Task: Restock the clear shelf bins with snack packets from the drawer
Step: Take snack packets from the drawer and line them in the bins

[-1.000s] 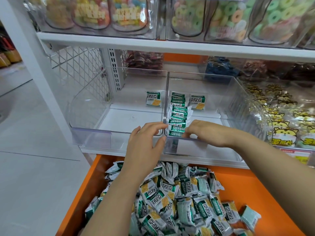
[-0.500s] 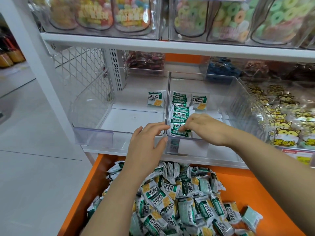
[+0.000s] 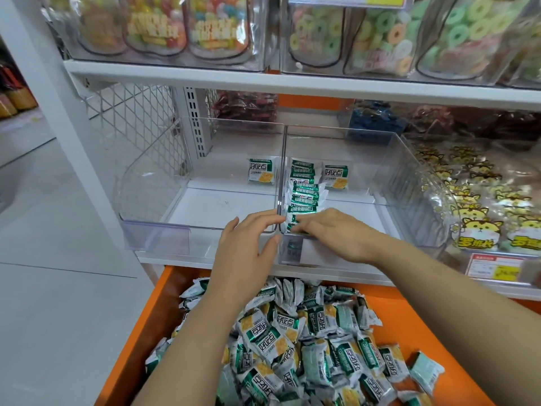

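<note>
Laying right fingers (image 3: 303, 227) almost flat on the near end of the row of packets (image 3: 304, 194), reaching in with the right hand (image 3: 336, 234) over the near rim of the right bin (image 3: 415, 186). Hiding the thumb underneath, so not telling pinch from press. Spreading left fingers (image 3: 257, 222) nearly straight over the near rim of the left bin (image 3: 152, 186), setting the thumb against the front face at the junction of both bins. Holding nothing in the left hand (image 3: 248, 253), probably bracing.

Standing the row on edge along the left wall of the right bin, running near to far. Leaving one loose packet (image 3: 336, 177) just right of the row's far end and a lone packet (image 3: 261, 171) far in the left bin. Leaving the heap of packets (image 3: 292, 347) in the orange drawer (image 3: 140, 332) below the shelf, nearest of all.

Handling, judging by looks: light, crinkly, slippery wrappers, likely brittle biscuit inside. Pinching across the flat faces or by the crimped ends, several at once, not squeezing hard. Propping the row's near end while adding more, guarding against toppling.
</note>
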A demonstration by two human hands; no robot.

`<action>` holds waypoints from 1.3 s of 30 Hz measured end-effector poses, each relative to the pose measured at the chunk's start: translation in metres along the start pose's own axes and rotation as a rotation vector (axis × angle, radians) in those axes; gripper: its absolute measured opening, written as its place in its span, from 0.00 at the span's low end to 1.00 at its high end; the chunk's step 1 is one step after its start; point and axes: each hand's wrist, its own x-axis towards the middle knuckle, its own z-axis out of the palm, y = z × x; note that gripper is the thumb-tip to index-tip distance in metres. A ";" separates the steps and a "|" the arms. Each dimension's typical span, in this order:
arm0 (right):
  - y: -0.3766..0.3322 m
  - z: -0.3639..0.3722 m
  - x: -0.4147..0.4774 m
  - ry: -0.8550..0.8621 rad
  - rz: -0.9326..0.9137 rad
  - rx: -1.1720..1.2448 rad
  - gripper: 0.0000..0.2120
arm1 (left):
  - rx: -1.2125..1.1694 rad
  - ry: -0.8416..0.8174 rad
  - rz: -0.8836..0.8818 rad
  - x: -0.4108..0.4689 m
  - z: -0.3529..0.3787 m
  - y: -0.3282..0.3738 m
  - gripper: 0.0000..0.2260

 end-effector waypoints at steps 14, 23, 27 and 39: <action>0.093 0.115 -0.089 0.209 0.067 -0.248 0.08 | 0.310 -0.401 -0.041 -0.071 0.054 -0.049 0.11; 0.178 0.170 -0.078 -0.264 0.468 -0.103 0.25 | 0.383 -0.583 -0.242 -0.066 0.117 -0.107 0.11; 0.190 0.181 -0.073 -0.344 0.666 0.166 0.35 | 0.396 -0.604 -0.305 -0.070 0.136 -0.134 0.15; 0.202 0.188 -0.062 -0.244 0.727 0.576 0.26 | 0.454 -0.908 -0.431 -0.070 0.157 -0.140 0.25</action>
